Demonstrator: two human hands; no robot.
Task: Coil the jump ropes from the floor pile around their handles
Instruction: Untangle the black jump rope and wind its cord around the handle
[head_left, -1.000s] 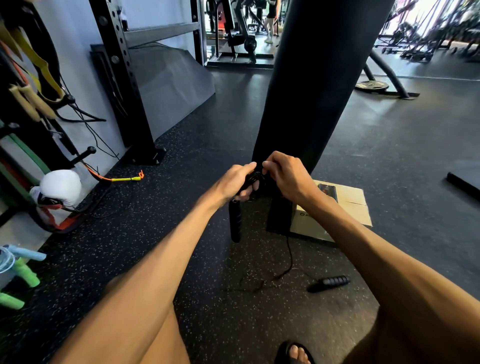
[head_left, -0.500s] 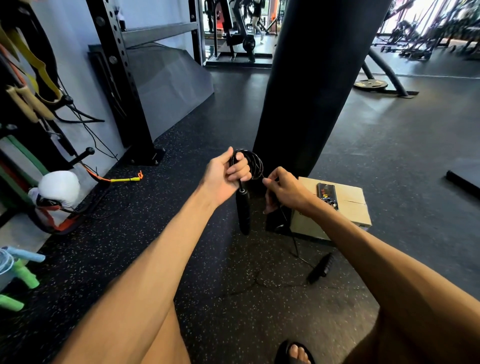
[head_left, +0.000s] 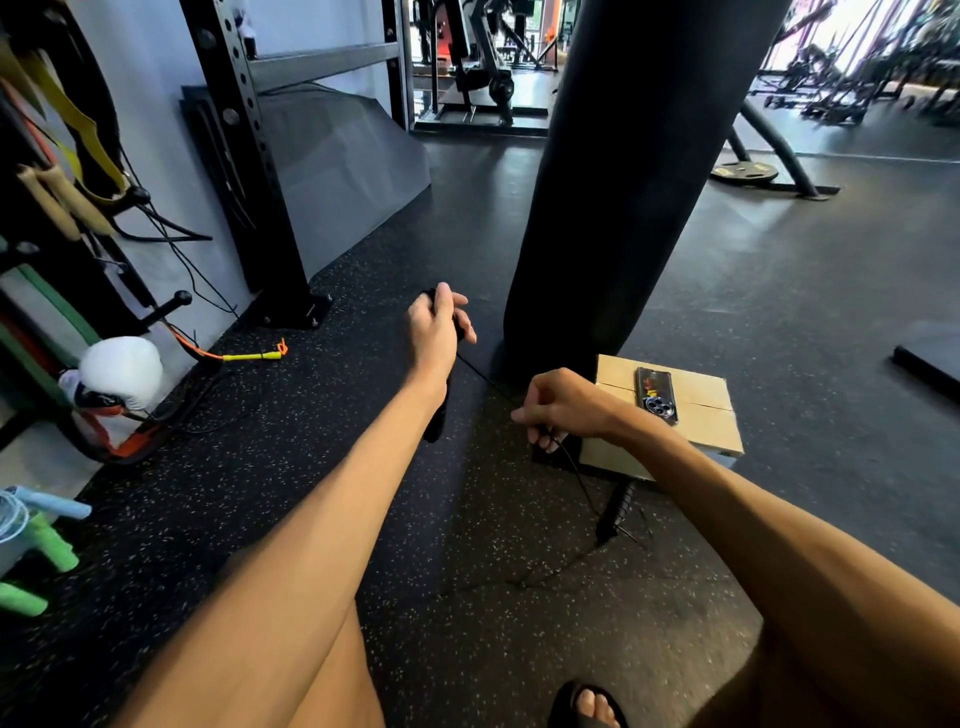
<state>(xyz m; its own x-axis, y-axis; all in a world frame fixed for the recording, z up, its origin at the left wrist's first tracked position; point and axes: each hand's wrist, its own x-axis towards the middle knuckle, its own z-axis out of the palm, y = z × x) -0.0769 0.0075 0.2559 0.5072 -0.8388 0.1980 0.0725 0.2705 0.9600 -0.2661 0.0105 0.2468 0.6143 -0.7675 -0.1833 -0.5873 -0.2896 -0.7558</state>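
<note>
My left hand grips the upper end of a black jump rope handle, whose lower end sticks out below my wrist. The coils there are hidden by the hand. A thin black cord runs taut from that hand down to my right hand, which pinches it. From there the cord drops to the second black handle, which hangs tilted just above the floor. More loose cord trails on the floor below it.
A black punching bag hangs right behind my hands. A cardboard box with a phone on top lies beside it. A rack post, a white boxing glove and green and blue rope handles are at the left. My sandalled foot is below.
My hands have moved apart: the left swung up and left with the handle, the right dropped lower right, drawing the cord taut. The second handle has been dragged closer to the box and lifted.
</note>
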